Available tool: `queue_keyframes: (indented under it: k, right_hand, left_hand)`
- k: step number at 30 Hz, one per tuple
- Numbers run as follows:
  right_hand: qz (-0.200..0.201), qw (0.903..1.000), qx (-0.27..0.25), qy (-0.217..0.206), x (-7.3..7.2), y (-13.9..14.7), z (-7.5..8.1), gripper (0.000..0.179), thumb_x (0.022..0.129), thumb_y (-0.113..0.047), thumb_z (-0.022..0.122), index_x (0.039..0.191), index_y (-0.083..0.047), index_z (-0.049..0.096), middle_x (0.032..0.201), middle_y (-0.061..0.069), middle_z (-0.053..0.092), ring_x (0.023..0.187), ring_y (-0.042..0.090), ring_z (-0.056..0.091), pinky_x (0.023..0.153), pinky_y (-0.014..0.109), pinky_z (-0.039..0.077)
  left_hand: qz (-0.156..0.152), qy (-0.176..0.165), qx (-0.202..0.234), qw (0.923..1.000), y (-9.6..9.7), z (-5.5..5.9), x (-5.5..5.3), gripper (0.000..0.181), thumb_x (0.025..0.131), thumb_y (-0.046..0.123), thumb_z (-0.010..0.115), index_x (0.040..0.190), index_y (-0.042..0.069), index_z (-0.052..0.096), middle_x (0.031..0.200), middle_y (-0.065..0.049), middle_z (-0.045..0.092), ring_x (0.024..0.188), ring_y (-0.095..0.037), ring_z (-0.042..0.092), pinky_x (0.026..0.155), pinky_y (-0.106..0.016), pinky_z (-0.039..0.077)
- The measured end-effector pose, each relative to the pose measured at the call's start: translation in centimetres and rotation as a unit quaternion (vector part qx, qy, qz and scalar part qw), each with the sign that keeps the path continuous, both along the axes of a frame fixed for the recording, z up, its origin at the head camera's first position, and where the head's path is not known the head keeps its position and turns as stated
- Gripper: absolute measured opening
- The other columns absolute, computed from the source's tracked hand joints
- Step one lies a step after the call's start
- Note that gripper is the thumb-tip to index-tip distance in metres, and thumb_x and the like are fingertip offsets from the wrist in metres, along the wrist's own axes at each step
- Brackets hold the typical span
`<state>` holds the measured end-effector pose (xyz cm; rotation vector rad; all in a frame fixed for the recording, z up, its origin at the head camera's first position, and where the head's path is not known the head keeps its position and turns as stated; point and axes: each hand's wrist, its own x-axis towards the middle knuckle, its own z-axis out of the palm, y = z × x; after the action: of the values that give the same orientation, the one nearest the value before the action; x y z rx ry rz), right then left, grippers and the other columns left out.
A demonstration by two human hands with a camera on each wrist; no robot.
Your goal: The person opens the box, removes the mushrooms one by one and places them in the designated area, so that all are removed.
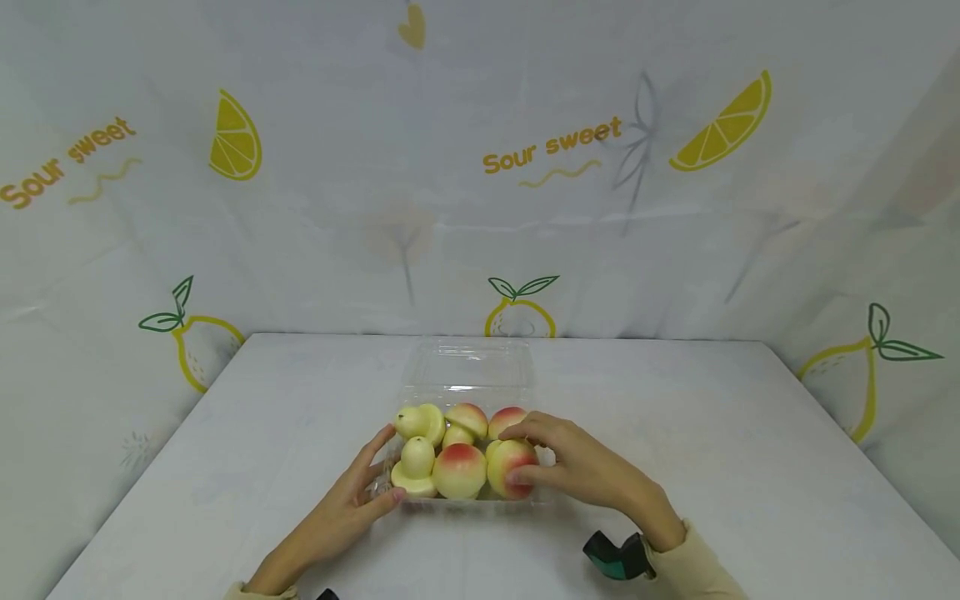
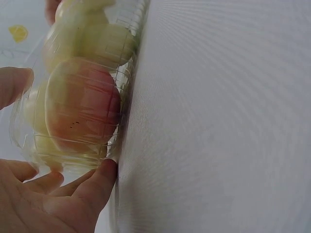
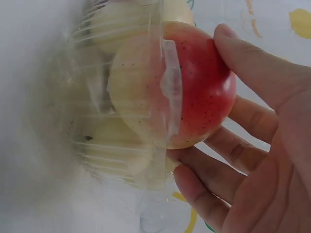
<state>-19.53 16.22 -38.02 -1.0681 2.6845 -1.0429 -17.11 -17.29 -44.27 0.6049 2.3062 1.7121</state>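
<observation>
A clear plastic clamshell box [image 3: 171,97] stands on the table with its lid [image 1: 471,367] raised at the back. Inside are red-blushed peaches, one at the front middle [image 1: 460,471], and pale yellow pear-shaped fruits [image 1: 417,460] on the left. My right hand [image 1: 581,460] holds a peach [image 3: 204,87] at the box's right end, thumb on one side and fingers on the other. Part of this peach sits below the rim, behind the clear wall. At the left end my left hand [image 1: 347,496] grips the box, thumb by the front corner and fingers along the side.
The white table [image 1: 675,400] extends to both sides of the box. Behind it hangs a pale cloth [image 1: 337,167] printed with lemons and lettering. A dark strap-like device [image 1: 618,557] sits at my right wrist, by the beige sleeve [image 1: 693,567].
</observation>
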Motion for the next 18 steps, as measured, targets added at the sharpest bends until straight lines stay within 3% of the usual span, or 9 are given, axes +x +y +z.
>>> queue_keyframes:
  k: [7,12,18]
  right_hand:
    - [0.002,0.9997,-0.020,-0.015,0.15,0.18,0.08,0.035,0.099,-0.037,0.060,0.129,-0.017,0.064,0.125,-0.005,0.062,0.100,0.008,0.059,0.081,0.027,0.053]
    - [0.007,0.9998,-0.017,-0.010,0.26,-0.07,-0.02,0.031,0.103,-0.037,0.053,0.126,-0.021,0.066,0.115,-0.011,0.061,0.102,0.006,0.056,0.084,0.025,0.050]
    - [0.009,0.9997,-0.017,-0.016,0.22,-0.21,-0.12,0.033,0.100,-0.039,0.058,0.126,-0.020,0.065,0.116,-0.010,0.061,0.100,0.005,0.053,0.078,0.023,0.050]
  left_hand:
    - [0.005,0.000,-0.006,1.0000,0.01,0.02,0.02,0.079,0.100,0.019,0.060,0.160,0.020,0.009,0.168,-0.012,0.002,0.146,-0.052,0.025,0.102,-0.032,0.052]
    - [0.008,0.005,-0.017,0.9998,-0.05,-0.12,-0.06,0.079,0.100,0.020,0.059,0.160,0.019,0.009,0.168,-0.013,0.003,0.145,-0.052,0.026,0.103,-0.039,0.051]
    - [0.010,0.007,-0.025,0.9996,-0.06,-0.13,-0.06,0.078,0.100,0.020,0.059,0.160,0.020,0.009,0.168,-0.013,0.004,0.145,-0.051,0.027,0.104,-0.044,0.050]
